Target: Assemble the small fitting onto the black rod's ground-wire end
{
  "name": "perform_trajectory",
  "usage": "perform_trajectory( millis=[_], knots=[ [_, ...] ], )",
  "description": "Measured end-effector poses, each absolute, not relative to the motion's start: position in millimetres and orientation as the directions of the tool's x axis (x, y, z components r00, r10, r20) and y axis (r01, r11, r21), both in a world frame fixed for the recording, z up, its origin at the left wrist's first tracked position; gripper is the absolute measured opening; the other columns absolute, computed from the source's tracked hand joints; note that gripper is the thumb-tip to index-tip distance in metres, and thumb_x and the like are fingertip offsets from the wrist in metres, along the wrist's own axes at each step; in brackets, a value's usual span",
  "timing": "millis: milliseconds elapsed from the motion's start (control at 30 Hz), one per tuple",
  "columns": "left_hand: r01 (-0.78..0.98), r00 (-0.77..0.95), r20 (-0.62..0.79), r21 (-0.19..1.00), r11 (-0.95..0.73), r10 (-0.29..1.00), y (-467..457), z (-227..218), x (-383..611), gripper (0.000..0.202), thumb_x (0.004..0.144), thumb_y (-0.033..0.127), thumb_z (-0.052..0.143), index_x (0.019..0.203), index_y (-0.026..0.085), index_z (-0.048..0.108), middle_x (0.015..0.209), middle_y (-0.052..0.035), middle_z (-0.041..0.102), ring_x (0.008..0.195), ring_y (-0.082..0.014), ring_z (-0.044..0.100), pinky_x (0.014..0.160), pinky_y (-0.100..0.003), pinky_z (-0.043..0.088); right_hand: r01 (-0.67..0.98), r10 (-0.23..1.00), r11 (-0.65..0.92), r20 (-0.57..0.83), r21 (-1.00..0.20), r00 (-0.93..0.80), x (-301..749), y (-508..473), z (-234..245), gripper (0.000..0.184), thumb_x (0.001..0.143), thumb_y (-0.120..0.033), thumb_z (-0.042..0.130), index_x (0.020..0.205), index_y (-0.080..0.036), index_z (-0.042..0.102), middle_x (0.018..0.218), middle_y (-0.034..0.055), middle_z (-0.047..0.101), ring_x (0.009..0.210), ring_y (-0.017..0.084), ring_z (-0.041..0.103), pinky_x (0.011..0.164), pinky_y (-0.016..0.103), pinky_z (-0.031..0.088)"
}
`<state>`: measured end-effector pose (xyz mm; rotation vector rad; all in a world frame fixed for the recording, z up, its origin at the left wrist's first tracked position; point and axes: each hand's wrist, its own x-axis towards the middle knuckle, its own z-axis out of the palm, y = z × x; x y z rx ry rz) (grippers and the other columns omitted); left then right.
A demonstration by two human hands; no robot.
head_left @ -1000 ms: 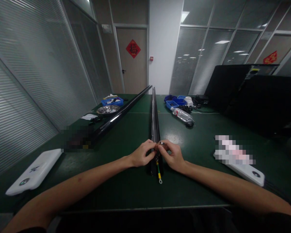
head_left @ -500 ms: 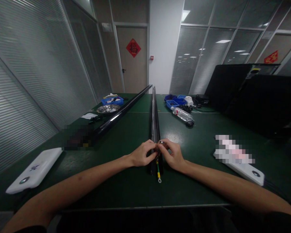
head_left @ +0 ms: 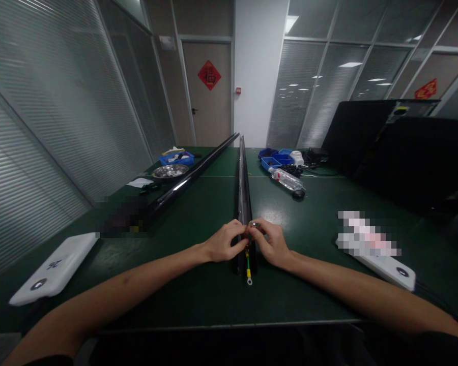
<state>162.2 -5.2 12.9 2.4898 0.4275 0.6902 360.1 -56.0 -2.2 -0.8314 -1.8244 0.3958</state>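
A long black channel-shaped rail (head_left: 242, 188) runs away from me down the middle of the table. Over its near end, my left hand (head_left: 225, 242) is closed, thumb and finger pinched at the rail. Facing it, my right hand (head_left: 270, 244) is also closed, its fingertips almost meeting the left ones. A small shiny metal piece (head_left: 254, 224) shows at the right fingers; its kind is unclear. Whatever lies between the fingertips is hidden. Just below them, a short yellow-green wire (head_left: 248, 262) hangs along the rail, ending in a ring terminal (head_left: 249, 280).
Another long black rail (head_left: 187, 183) lies slantwise to the left, near a metal dish (head_left: 170, 171) and a blue basket (head_left: 176, 157). At right are blue bins (head_left: 281, 159), a plastic bottle (head_left: 287, 180) and dark panels (head_left: 412, 152). White devices (head_left: 57, 267) flank my arms.
Both hands keep the same pinch at the rail. The wire's ring end has shifted very slightly up and left; otherwise the scene looks the same.
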Motion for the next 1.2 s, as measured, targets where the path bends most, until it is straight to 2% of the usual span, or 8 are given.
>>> perform_trajectory(
  millis=[467, 1200],
  knots=[
    [0.162, 0.824, 0.388, 0.536, -0.829, 0.412, -5.5, 13.9, 163.0, 0.016, 0.101, 0.024, 0.049, 0.095, 0.015, 0.06, 0.093, -0.0055, 0.062, 0.09, -0.0202, 0.055, 0.084, -0.033, 0.046, 0.342, 0.707, 0.704, 0.658, -0.622, -0.259, 360.6, -54.7, -0.6, 0.023, 0.105, -0.028, 0.046, 0.088, -0.019, 0.057, 0.077, 0.0007, 0.058, 0.066, 0.014, 0.056, 0.065, 0.026, 0.044],
    [0.173, 0.82, 0.392, 0.522, -0.835, 0.416, -6.2, 14.5, 164.3, 0.02, 0.101, 0.028, 0.047, 0.092, 0.016, 0.061, 0.091, -0.0062, 0.063, 0.09, -0.0206, 0.057, 0.084, -0.033, 0.048, 0.317, 0.697, 0.716, 0.662, -0.622, -0.275, 361.3, -50.3, -4.1, 0.027, 0.107, -0.031, 0.043, 0.086, -0.019, 0.056, 0.076, 0.0005, 0.056, 0.065, 0.014, 0.055, 0.063, 0.025, 0.044]
  ],
)
